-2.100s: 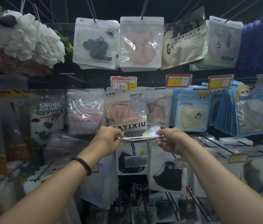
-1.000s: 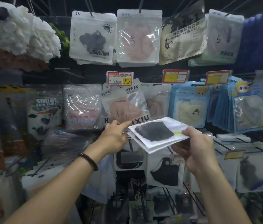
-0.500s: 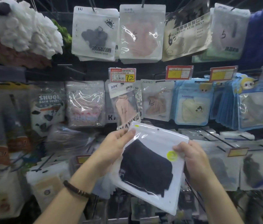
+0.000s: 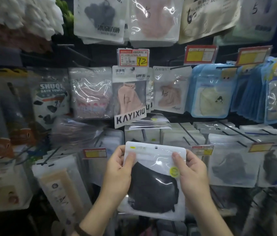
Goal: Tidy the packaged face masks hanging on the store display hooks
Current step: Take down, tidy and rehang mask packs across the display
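Left hand and right hand both grip the black mask packet. Thumbs are pressed on its front just under the top strip, and the fingers are curled behind the side edges.

The packet is upright, face to the camera, with its top edge level. Its hang hole is at top centre and clear of both thumbs. The yellow-green sticker sits just beside the right thumb.

Change: two seconds back the packet was held flat and edge-on, up at the level of the KAYIXIU pack. It was then tipped over and sat skewed half a second ago. Now it is squared up and held lower, in front of the white packs on the lower row.

Reading: the packet is off any hook, in hand, and turned the right way for hanging. The hole is not yet on a hook.

Above it, a loose stack of similar packets lies tipped back under the KAYIXIU pack, not hanging straight. That is likely more tidying to do.

The price tag marked 12 is above that.
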